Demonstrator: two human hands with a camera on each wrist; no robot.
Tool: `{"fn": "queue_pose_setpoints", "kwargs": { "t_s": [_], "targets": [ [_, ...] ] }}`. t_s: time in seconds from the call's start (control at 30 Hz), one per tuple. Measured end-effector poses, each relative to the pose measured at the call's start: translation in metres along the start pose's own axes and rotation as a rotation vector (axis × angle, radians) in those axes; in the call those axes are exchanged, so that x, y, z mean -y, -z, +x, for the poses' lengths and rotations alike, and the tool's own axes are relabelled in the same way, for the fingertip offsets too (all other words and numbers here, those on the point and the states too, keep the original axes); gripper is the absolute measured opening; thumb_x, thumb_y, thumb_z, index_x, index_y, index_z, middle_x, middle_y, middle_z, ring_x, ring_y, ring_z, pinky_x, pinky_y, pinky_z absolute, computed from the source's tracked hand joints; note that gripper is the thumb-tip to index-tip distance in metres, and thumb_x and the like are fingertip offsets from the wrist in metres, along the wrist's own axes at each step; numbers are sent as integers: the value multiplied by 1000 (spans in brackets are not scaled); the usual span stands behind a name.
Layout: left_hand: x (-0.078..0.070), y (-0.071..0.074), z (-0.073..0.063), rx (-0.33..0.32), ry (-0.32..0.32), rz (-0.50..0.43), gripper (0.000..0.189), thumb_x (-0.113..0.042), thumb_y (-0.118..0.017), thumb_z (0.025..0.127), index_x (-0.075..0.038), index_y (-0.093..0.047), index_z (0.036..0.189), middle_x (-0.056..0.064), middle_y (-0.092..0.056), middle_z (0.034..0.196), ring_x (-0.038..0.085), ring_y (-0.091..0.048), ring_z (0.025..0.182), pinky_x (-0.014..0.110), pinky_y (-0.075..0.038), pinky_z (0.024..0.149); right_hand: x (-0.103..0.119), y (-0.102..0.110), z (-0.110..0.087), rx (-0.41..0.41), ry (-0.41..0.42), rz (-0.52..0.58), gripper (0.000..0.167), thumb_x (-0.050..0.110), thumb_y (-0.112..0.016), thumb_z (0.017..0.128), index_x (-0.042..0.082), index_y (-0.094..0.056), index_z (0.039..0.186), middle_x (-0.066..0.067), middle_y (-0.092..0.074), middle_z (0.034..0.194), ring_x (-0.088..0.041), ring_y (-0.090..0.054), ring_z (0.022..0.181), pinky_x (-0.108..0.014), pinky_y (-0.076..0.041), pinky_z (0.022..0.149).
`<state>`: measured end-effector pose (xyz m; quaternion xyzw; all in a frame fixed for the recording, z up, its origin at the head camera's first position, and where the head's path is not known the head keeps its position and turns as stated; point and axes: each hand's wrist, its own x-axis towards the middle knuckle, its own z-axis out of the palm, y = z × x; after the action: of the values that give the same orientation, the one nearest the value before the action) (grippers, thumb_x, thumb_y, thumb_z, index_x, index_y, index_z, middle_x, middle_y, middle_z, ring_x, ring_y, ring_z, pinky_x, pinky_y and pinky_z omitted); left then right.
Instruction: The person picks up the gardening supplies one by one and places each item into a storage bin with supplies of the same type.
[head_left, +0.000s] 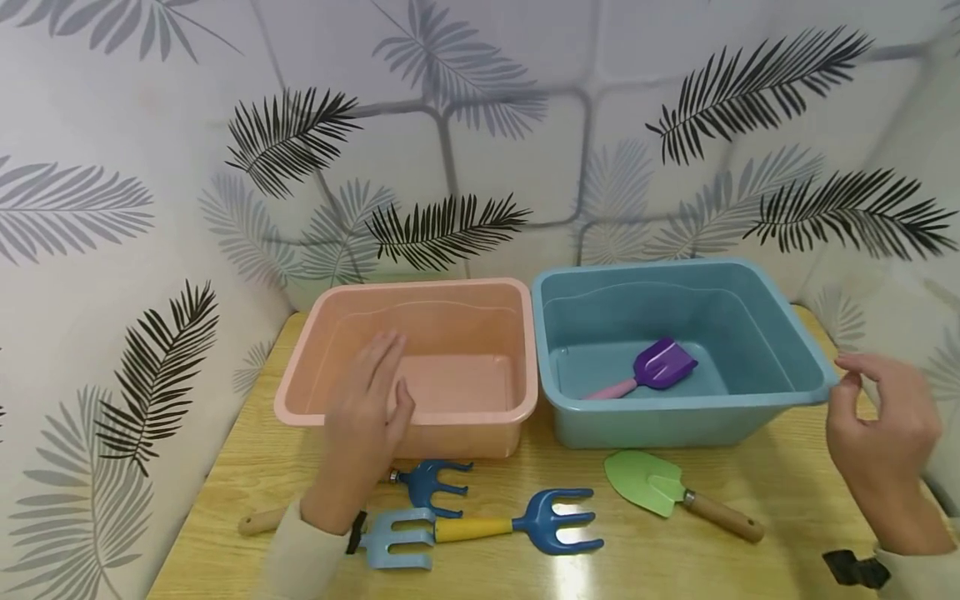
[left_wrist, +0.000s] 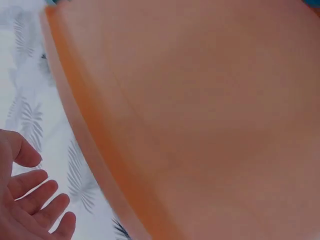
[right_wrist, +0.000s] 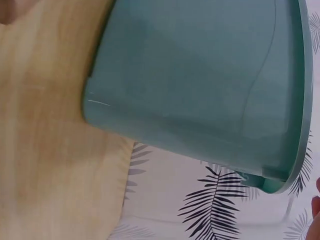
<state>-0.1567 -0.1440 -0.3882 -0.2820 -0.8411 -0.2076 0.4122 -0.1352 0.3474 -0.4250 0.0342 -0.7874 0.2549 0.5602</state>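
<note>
Above the front rim of the peach plastic basin (head_left: 420, 419) is my left hand (head_left: 363, 408), fingers extended and holding nothing. My right hand (head_left: 888, 417) is beside the front right corner of the blue plastic basin (head_left: 645, 425), fingers loosely curled and nothing in its grasp. A purple toy shovel (head_left: 663, 364) with a pink handle lies inside the blue basin. The left wrist view shows my left hand (left_wrist: 37, 200) beside the peach basin's wall (left_wrist: 200, 100). At the right wrist view's edge, only fingertips (right_wrist: 315, 220) appear by the blue basin's wall (right_wrist: 185, 75).
In front of the basins lie a green trowel (head_left: 648, 483) with a wooden handle, a dark blue hand fork (head_left: 551, 521) with a yellow handle, a light blue fork (head_left: 393, 537) and another dark blue fork (head_left: 427, 485), partly hidden by my left arm. Leaf-patterned cloth (head_left: 525, 167) stands behind.
</note>
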Motion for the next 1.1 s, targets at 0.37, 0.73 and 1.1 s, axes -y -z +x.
{"fn": "queue_pose_setpoints", "kwargs": {
  "t_s": [0.37,0.73,1.1],
  "targets": [
    [73,36,23,42,-15,147,44,-4,-52,83,7,-53,125,22,-52,126,40,-50,112,53,-42,88,-3,20,-52,163,11,38,27,11,-47,83,-10,-65,82,-25,-58,81,-40,-48,73,-12,-30,83],
    [128,20,18,250,80,223,45,-7,-58,82,11,-50,121,28,-50,123,45,-46,111,58,-43,82,3,28,-94,718,32,-1,24,9,-61,82,8,-64,106,-1,-59,97,-14,-53,86,-23,-42,73],
    [150,5,0,504,253,197,54,-11,-55,86,11,-40,132,30,-39,133,49,-40,114,64,-37,84,14,18,-121,1073,-50,14,37,31,-60,91,9,-60,121,-4,-53,117,-25,-49,108,-49,-43,87]
  ]
}}
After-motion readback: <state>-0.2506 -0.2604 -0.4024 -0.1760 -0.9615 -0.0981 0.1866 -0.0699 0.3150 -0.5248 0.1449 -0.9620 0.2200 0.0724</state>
